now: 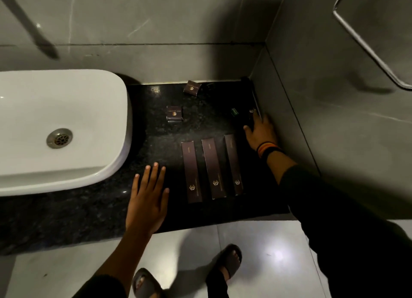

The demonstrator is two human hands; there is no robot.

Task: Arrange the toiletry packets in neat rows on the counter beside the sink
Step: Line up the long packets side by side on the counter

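Three long dark brown packets lie side by side on the black counter (156, 141): the left packet (192, 171), the middle packet (213, 168) and the right packet (233, 164). Two small square brown packets sit farther back, one (174, 113) in mid-counter, one (192, 88) near the back wall. My left hand (148, 199) rests flat with fingers spread, left of the row. My right hand (260, 131) reaches to the right wall, fingers on a dark packet (252, 116) that is mostly hidden; the grip is unclear.
A white basin (60, 128) with a metal drain fills the counter's left side. A small green item (233, 111) lies near the right wall. Grey tiled walls close the back and right. The counter's front edge drops to the floor, where my sandalled feet stand.
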